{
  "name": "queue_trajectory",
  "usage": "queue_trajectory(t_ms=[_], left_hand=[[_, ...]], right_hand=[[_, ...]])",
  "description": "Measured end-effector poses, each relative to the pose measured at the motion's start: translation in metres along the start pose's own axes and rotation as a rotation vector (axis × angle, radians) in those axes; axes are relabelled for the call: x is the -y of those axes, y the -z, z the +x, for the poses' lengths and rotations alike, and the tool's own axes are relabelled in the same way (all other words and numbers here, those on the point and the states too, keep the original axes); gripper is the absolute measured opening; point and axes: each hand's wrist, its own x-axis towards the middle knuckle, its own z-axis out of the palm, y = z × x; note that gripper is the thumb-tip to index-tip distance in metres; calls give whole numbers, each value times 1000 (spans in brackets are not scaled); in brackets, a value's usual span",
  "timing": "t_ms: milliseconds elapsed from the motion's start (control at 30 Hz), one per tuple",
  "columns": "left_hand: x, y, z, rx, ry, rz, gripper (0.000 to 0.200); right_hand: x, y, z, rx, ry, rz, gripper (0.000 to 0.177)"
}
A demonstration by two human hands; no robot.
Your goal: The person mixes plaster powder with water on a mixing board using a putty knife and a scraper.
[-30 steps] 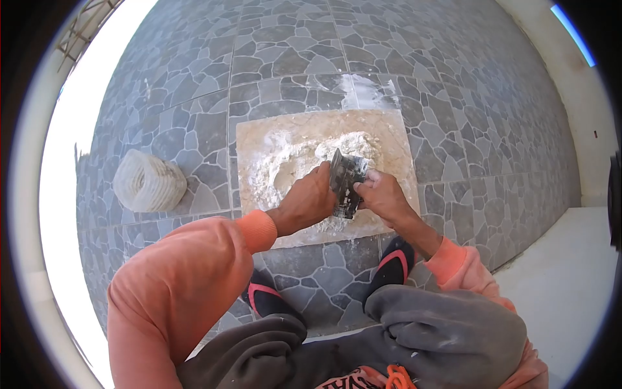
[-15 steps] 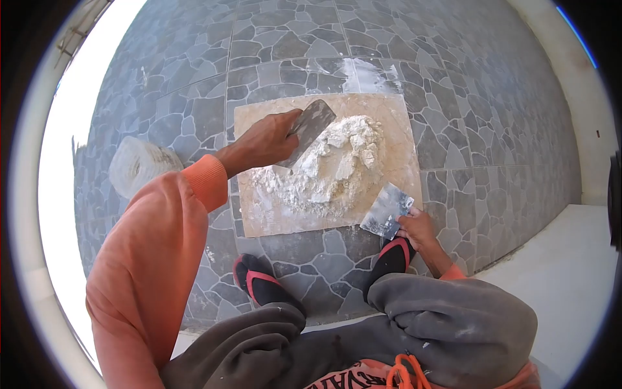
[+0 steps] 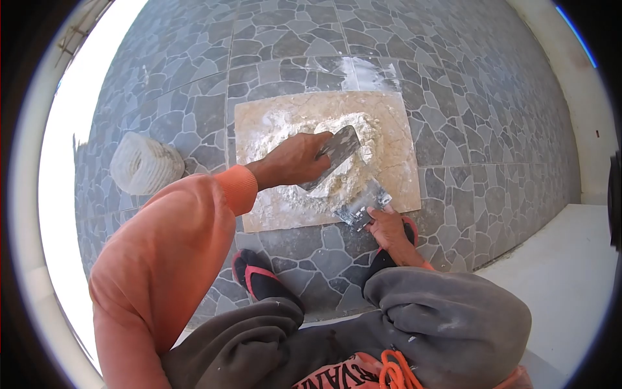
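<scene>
Just beyond the left hand, fingers clasped on a putty knife, loose white powder lies heaped on a board; the right hand grips a second knife. Likely light, crumbly; hold knives by their handles.

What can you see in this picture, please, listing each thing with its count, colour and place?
slab: 1, beige, on the floor, centre
white heap: 1, white, on the slab
upper scraper: 1, grey, blade in the heap
lower scraper: 1, grey with white smears, at the slab's near edge
sack: 1, white, on the floor left of the slab
floor: 1, grey stone-pattern tiles
sandals: 2, black with red trim, near the slab
sleeves: 2, orange
left hand: 1, fingers closed on the upper scraper
right hand: 1, fingers closed on the lower scraper
</scene>
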Motion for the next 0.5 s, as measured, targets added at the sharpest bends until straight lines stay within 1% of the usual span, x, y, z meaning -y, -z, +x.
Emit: queue_trajectory(t_ms=[33, 133, 167, 267, 300, 433, 500], left_hand=[[0, -4, -1, -16, -37, 6, 36], [-7, -13, -5, -18, -43, 49, 33], [-9, -15, -5, 35, -13, 40, 34], [-10, -32, -6, 13, -34, 17, 28], [-9, -36, -4, 19, -71, 37, 28], [-13, -45, -2, 49, -45, 16, 27], [-14, -48, -1, 24, -79, 14, 26]], right_hand=[[0, -3, 0, -9, 8, -19, 47], [2, -11, -4, -30, 31, -66, 46], [3, -14, -5, -32, 41, -78, 45], [11, -22, -8, -19, 65, -134, 41], [15, -27, -9, -12, 72, -155, 40], [25, -55, -9, 1, 101, -170, 34], [32, -72, -7, 18, 118, -186, 33]])
